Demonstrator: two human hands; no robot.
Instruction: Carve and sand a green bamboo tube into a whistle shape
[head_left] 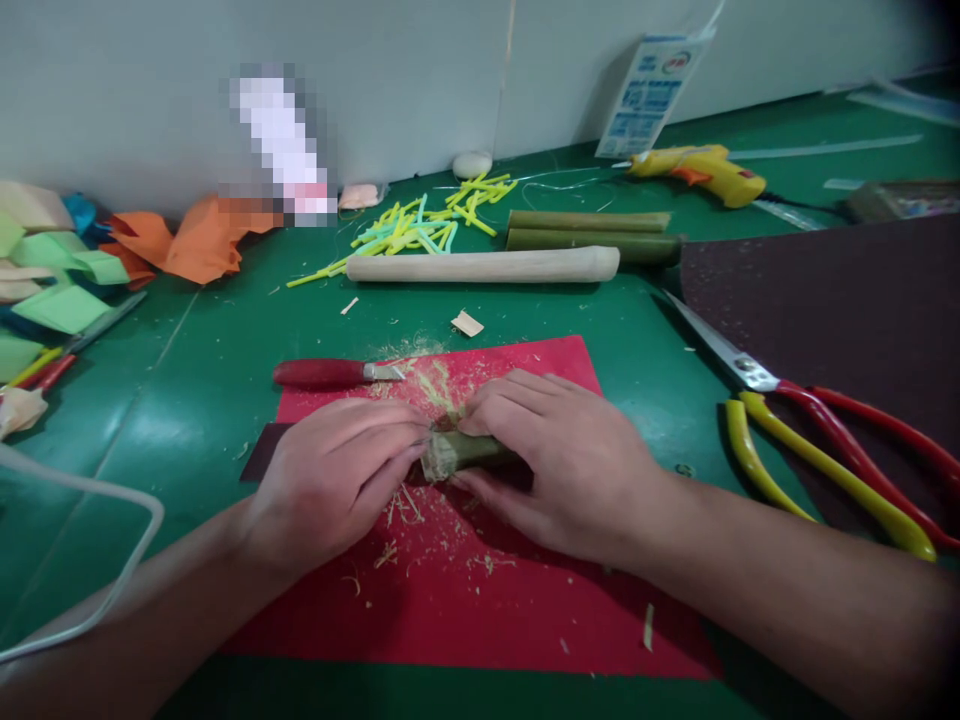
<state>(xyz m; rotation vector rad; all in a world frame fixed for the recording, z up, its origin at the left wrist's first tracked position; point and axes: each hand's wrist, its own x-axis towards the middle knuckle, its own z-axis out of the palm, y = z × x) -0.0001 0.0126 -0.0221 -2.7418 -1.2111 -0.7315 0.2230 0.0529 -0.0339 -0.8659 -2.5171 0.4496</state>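
A short green bamboo piece (480,450) with a pale, frayed left end lies over a red sheet (480,620). My right hand (570,460) grips it, fingers on top and thumb below. At the frayed end, the fingers of my left hand (345,480) are pinched together and touch the rim; what lies between them is hidden. A dark brown strip (262,452) sticks out to the left from under my left hand. Just beyond that hand rests a red-handled knife (322,374), its short blade pointing right. Shavings and dust are scattered around the bamboo.
Behind lie a peeled bamboo stick (480,265), green bamboo lengths (592,240) and yellow straw pieces (405,228). Large scissors (757,375) and a dark sheet (825,300) are at right, a yellow glue gun (697,172) farther back. Folded paper (67,280) and a white cable (97,485) are left.
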